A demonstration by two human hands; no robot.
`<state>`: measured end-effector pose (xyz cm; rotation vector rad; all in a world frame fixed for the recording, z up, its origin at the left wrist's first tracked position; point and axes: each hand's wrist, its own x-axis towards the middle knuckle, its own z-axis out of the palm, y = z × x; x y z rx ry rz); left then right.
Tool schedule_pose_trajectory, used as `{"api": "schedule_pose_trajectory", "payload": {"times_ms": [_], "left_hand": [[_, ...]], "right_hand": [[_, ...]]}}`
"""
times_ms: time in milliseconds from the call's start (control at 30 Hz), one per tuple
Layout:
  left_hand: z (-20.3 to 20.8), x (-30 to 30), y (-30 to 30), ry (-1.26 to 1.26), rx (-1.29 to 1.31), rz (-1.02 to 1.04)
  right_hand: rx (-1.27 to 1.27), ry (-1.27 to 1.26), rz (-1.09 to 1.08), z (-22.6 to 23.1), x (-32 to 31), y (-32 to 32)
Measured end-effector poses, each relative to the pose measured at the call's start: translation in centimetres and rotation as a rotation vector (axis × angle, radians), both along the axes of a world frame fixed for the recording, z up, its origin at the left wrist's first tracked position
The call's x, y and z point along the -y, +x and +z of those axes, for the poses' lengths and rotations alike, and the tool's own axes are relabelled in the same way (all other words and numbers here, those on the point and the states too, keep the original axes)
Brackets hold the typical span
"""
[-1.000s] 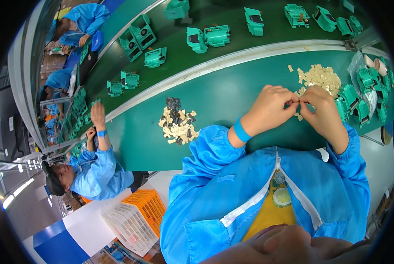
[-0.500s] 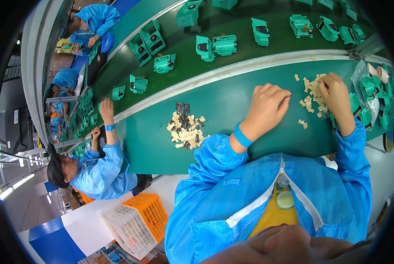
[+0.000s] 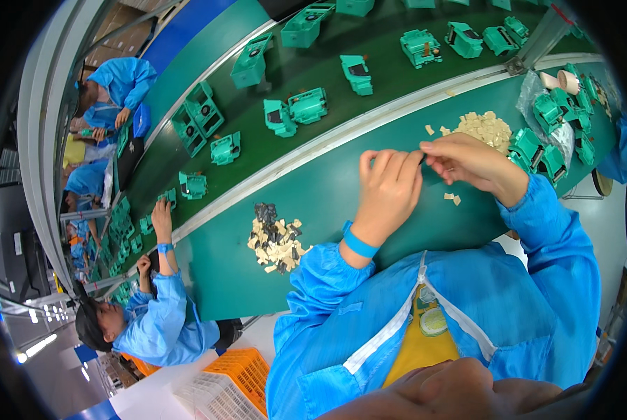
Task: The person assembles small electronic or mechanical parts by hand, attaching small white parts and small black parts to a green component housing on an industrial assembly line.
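Cream pile: a heap of small pale pieces (image 3: 483,131) on the green bench (image 3: 327,203), with a few strays beside its left edge.
Small dark piece: at the meeting fingertips (image 3: 423,158), left of the cream pile and nearer the wearer; its shape is too small to tell.
Right hand: (image 3: 471,159) just on the wearer's side of the cream pile, thumb and index finger nearly together at the tips, pinching the dark piece; the other fingers curl loosely.
Left hand: (image 3: 390,185) farther left of the cream pile, fingers bent, tips up against the dark piece; whether they grip it I cannot tell.
Loose cream pieces: (image 3: 452,199) a small group nearer the wearer than the cream pile.
Mixed pile: cream and black scraps (image 3: 280,245), well left of the cream pile.
Green housings: (image 3: 548,115) clustered right of the cream pile, beside a clear plastic bag (image 3: 530,94).
Pale rail: (image 3: 397,106) beyond the cream pile, edging a dark green belt (image 3: 390,78) that carries more green parts (image 3: 308,105).
Co-worker: blue sleeve (image 3: 156,318), far left of the cream pile.
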<state>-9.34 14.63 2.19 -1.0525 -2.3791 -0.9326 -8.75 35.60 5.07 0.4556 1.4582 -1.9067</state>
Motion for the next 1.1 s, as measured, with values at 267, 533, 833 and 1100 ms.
{"api": "schedule_pose_trajectory", "payload": {"times_ms": [267,533,833,1100], "left_hand": [[0.3,1.1,0.2,0.044,-0.055,0.07],[-0.5,1.5,0.3,0.11,-0.04,0.096],[-0.3,2.2,0.9,0.028,-0.011,0.035],[1.9,3.5,3.6,0.11,0.191,-0.062]], "right_hand": [[-0.09,0.094,0.209,0.4,0.4,-3.0],[-0.186,0.288,0.373,2.5,1.0,-4.2],[-0.329,0.367,0.364,2.0,0.2,-5.5],[-0.9,1.547,-0.088,-5.5,-5.0,-18.3]]}}
